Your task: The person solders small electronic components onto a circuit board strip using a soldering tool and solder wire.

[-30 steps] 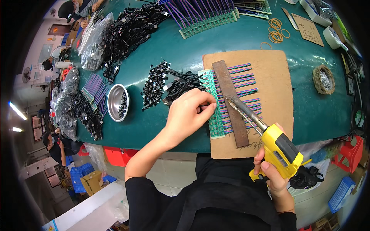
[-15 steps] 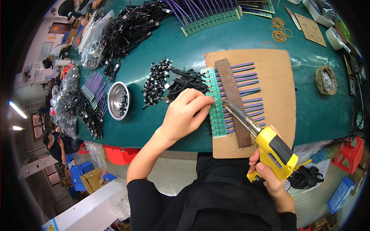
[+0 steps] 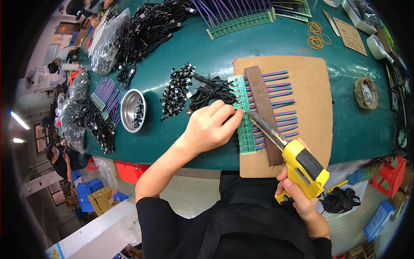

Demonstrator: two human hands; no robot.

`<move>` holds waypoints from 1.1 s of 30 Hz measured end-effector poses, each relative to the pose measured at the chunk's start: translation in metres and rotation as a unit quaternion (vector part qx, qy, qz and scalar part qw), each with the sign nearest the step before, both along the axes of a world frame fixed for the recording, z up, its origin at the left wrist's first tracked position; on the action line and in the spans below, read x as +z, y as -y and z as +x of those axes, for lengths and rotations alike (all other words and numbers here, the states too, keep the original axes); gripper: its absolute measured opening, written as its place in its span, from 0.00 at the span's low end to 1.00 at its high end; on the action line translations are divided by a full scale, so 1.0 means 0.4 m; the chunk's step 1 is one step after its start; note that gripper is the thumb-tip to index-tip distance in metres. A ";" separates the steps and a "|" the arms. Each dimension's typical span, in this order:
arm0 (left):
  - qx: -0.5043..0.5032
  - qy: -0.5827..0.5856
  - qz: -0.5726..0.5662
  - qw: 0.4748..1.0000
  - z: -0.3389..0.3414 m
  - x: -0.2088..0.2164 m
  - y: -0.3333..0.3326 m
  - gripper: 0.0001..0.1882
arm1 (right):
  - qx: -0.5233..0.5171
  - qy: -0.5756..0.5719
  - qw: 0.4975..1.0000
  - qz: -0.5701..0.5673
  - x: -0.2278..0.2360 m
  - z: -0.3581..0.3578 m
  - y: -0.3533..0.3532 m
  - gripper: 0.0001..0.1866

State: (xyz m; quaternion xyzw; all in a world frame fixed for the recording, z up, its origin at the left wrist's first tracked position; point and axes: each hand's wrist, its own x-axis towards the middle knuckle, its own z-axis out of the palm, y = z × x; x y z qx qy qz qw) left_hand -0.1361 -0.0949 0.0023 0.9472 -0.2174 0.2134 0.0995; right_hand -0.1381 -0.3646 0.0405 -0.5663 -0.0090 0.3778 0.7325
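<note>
We note the soldering gun tip has crept up the green strip (centre frame); right hand grips it, left hand pinches a wire there.

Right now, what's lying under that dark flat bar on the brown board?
Under the dark bar, purple wires run from the green circuit strip, on the brown board. The wire stretches beneath the bar are covered.

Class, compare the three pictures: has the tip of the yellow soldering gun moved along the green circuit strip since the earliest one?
Yes, slightly. The yellow soldering gun has its tip a little nearer the person along the green circuit strip, judged against the dark metal bar; the camera shifted too.
</note>
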 end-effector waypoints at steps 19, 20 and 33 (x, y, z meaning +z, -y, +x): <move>-0.023 -0.013 0.010 1.000 0.007 0.019 -0.007 0.13 | -0.120 0.026 0.992 0.018 0.023 0.012 0.009 0.25; -0.012 -0.064 -0.011 0.998 0.007 0.026 -0.010 0.12 | -0.130 0.025 0.990 0.046 0.011 0.014 0.018 0.25; 0.459 -0.018 0.142 0.877 0.297 -0.050 -0.469 0.12 | -0.154 0.044 0.986 0.048 0.013 0.006 0.033 0.32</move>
